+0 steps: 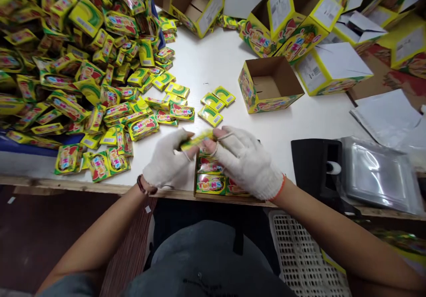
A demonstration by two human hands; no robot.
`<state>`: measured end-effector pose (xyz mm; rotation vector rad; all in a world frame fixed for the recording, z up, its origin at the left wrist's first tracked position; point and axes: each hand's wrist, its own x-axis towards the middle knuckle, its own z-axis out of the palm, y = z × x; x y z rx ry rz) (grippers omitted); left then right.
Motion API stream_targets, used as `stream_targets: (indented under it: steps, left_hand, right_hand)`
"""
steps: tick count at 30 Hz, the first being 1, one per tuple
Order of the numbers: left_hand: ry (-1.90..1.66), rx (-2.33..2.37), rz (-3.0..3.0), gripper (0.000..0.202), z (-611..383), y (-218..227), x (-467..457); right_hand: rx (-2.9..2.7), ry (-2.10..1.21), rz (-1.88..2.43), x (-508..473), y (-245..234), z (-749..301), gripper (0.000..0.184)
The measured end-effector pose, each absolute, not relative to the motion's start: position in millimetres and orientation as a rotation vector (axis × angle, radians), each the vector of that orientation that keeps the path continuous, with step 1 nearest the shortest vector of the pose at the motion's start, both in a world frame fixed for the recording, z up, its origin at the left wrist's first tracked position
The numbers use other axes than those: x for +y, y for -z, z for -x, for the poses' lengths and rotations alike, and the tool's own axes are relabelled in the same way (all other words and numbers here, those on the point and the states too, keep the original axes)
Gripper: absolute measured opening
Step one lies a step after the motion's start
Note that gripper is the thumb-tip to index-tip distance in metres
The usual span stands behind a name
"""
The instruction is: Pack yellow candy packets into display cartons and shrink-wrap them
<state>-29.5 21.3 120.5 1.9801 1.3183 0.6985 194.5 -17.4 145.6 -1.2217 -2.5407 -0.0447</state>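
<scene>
My left hand (170, 158) and my right hand (248, 160), both in white gloves with bare fingertips, pinch a small yellow pack (197, 141) between them, slightly blurred. Below it, at the table's front edge, lies a shallow brown tray (229, 198) with rows of "Twins" packs (211, 184) lying face up. My right hand covers much of its right side. Just beyond my hands, a few yellow packs (213, 103) lie with their barcode side up.
A large heap of packs (83, 66) spills from a blue bin on the left. An open display box (269, 86) stands ahead, with several more boxes (299, 22) behind it. To the right are a black tape dispenser (314, 168) and clear plastic bags (379, 173).
</scene>
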Motion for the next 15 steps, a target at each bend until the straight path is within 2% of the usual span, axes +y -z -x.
stream_targets:
  steps: [2, 4, 7, 10, 12, 15]
  left_hand:
    - [-0.598, 1.105, -1.979, 0.040, 24.6, -135.4, 0.6]
    - [-0.566, 1.039, -2.017, 0.039, 25.1, -135.6, -4.0]
    - [-0.622, 1.384, -2.201, 0.034, 45.7, -118.9, 21.4]
    - [-0.401, 1.901, -2.349, 0.024, 81.9, -102.1, 63.4]
    - [-0.301, 2.039, -2.335, 0.024, 104.2, -95.8, 84.9]
    - [-0.268, 2.077, -2.326, 0.027, 124.3, -90.6, 96.6]
  right_hand:
    - [-2.572, 0.027, 1.155, -25.7, -149.0, -185.4, 0.028]
    - [-2.623, -0.163, 1.239, -32.3, -147.0, -183.6, 0.023]
    - [-2.600, -0.634, 1.562, -39.2, -135.6, -186.0, 0.023]
    - [-2.538, -1.049, 1.822, -43.4, -119.8, -178.3, 0.030]
    - [-2.522, -1.115, 1.820, -44.1, -109.3, -167.3, 0.028]
    - [-2.560, -0.932, 1.723, -42.1, -95.3, -154.7, 0.013]
